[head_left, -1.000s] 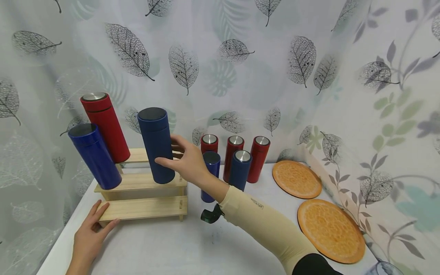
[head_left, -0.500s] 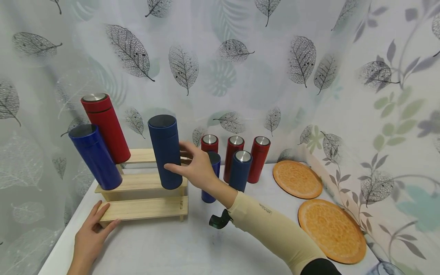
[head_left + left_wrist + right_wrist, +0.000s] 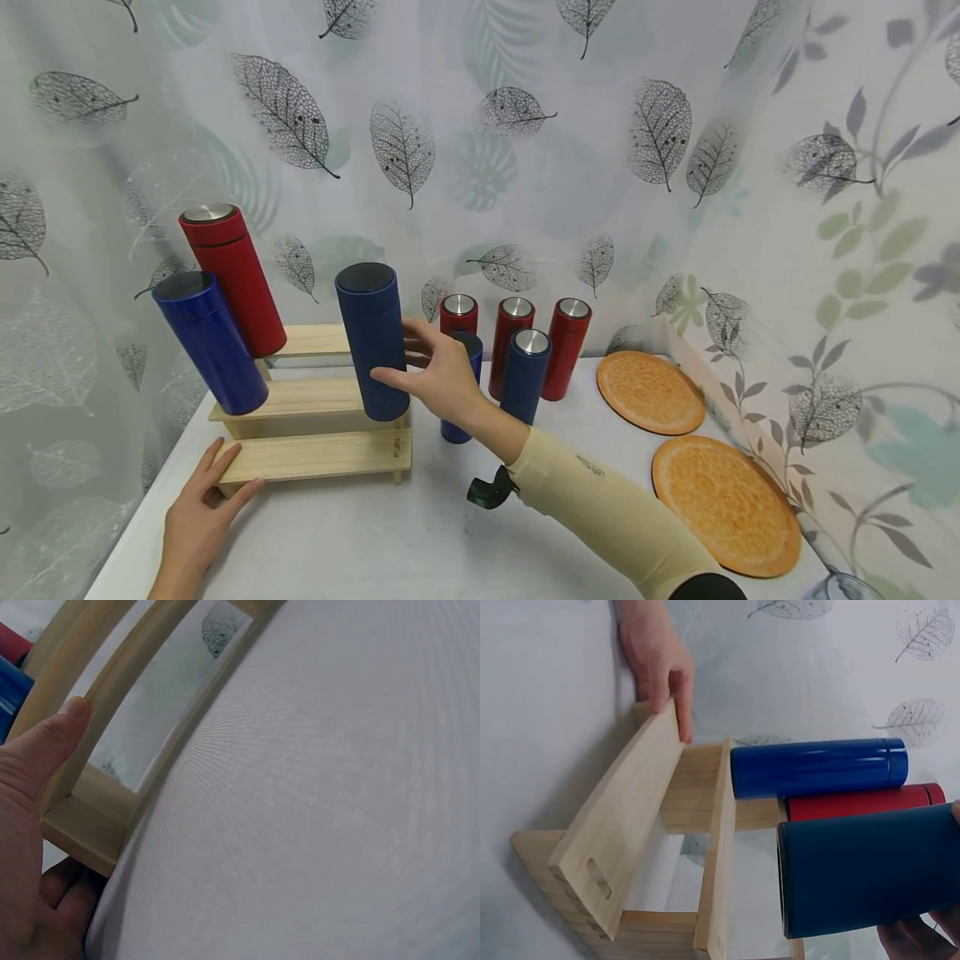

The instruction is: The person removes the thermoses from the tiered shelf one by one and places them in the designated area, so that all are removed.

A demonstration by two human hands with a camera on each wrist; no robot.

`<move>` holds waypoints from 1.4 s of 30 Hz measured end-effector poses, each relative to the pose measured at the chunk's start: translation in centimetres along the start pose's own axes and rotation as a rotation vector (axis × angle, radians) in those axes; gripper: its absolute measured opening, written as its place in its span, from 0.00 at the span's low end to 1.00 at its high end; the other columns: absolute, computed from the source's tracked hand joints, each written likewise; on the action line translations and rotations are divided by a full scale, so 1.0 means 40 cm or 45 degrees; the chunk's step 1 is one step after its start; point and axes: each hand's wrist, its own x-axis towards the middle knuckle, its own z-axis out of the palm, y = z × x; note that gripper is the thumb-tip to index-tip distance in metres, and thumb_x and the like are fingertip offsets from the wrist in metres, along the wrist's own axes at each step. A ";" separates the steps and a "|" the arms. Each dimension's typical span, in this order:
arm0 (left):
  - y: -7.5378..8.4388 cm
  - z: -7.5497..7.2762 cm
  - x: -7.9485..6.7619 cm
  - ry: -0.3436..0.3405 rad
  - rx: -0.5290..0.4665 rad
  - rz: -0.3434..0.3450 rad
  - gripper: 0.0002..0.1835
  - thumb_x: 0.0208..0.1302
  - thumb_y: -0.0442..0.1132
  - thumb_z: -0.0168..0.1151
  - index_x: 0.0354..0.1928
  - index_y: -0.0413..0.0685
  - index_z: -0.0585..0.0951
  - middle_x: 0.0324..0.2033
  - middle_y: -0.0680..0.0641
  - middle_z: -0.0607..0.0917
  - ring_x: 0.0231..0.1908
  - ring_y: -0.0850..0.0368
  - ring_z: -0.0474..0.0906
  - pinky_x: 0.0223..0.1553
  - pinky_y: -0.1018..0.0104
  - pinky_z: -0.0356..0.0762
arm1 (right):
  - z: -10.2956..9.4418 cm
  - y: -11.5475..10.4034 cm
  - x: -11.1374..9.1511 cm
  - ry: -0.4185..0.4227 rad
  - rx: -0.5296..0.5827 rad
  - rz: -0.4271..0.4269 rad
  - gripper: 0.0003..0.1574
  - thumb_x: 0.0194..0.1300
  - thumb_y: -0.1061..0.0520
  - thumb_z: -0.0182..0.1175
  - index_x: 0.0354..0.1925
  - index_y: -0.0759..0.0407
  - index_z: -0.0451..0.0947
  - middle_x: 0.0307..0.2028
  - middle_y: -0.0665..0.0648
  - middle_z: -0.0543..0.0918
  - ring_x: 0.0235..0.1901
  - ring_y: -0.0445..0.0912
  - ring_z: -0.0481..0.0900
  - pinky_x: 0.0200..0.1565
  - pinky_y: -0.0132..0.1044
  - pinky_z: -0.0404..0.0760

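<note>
My right hand (image 3: 450, 379) grips a matte dark blue thermos flask (image 3: 371, 342) from its right side, thumb in front and fingers behind. In the right wrist view the flask's base is apart from the middle shelf of the stepped wooden rack (image 3: 315, 454). My left hand (image 3: 197, 521) holds the left end of the rack's lowest shelf, its thumb (image 3: 64, 731) on the shelf's edge. A glossy blue thermos flask (image 3: 213, 350) stands on the left of the middle shelf. Behind it, a red thermos flask (image 3: 243, 292) stands on the top shelf.
Right of the rack stand several more flasks: a dark blue one (image 3: 527, 371), a glossy blue one (image 3: 456, 432) partly behind my right hand, and red ones (image 3: 567, 350). Two round orange-brown mats (image 3: 723, 504) lie at the table's right. A patterned curtain (image 3: 480, 192) hangs behind.
The dark blue flask in my right hand has moved to the right and lower, along the rack. My left hand has stayed on the shelf end.
</note>
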 end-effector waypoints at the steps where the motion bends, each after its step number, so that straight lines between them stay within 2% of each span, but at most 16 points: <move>1: 0.001 0.000 0.000 0.000 -0.002 0.003 0.42 0.71 0.47 0.77 0.81 0.43 0.70 0.85 0.41 0.56 0.78 0.31 0.59 0.56 0.97 0.52 | -0.001 0.002 -0.002 0.001 -0.001 -0.002 0.40 0.66 0.51 0.80 0.72 0.47 0.78 0.61 0.50 0.87 0.60 0.49 0.86 0.61 0.49 0.86; 7: 0.005 -0.001 -0.004 -0.009 -0.020 0.000 0.42 0.72 0.48 0.77 0.82 0.44 0.70 0.85 0.42 0.56 0.78 0.31 0.60 0.55 0.97 0.54 | -0.012 0.005 -0.015 0.003 -0.004 -0.023 0.39 0.66 0.52 0.80 0.71 0.45 0.78 0.60 0.49 0.87 0.60 0.42 0.86 0.61 0.45 0.86; 12: 0.008 0.001 -0.009 -0.016 -0.042 -0.012 0.43 0.72 0.50 0.76 0.82 0.45 0.69 0.85 0.44 0.56 0.78 0.32 0.58 0.55 0.97 0.55 | -0.021 0.002 -0.030 0.016 -0.002 -0.032 0.39 0.65 0.54 0.81 0.71 0.48 0.79 0.59 0.49 0.88 0.59 0.42 0.86 0.60 0.39 0.85; 25: 0.012 0.001 -0.010 -0.016 -0.053 -0.033 0.43 0.72 0.50 0.76 0.82 0.45 0.69 0.85 0.43 0.55 0.79 0.31 0.58 0.56 0.97 0.54 | -0.039 0.003 -0.058 0.019 0.000 -0.038 0.40 0.65 0.56 0.80 0.72 0.49 0.78 0.60 0.51 0.88 0.58 0.46 0.87 0.60 0.44 0.86; 35: 0.006 -0.003 -0.011 -0.018 -0.024 -0.038 0.43 0.72 0.51 0.76 0.82 0.45 0.69 0.85 0.44 0.56 0.78 0.30 0.60 0.54 0.98 0.54 | -0.052 -0.010 -0.091 0.035 -0.025 0.004 0.39 0.65 0.53 0.80 0.71 0.49 0.79 0.59 0.51 0.88 0.58 0.46 0.87 0.60 0.47 0.86; 42: 0.005 -0.005 -0.004 -0.024 -0.026 -0.015 0.43 0.72 0.48 0.77 0.82 0.44 0.69 0.85 0.42 0.55 0.78 0.31 0.58 0.58 0.97 0.53 | -0.067 -0.008 -0.116 0.060 -0.057 0.013 0.41 0.64 0.54 0.81 0.72 0.48 0.78 0.59 0.49 0.89 0.57 0.45 0.87 0.60 0.49 0.87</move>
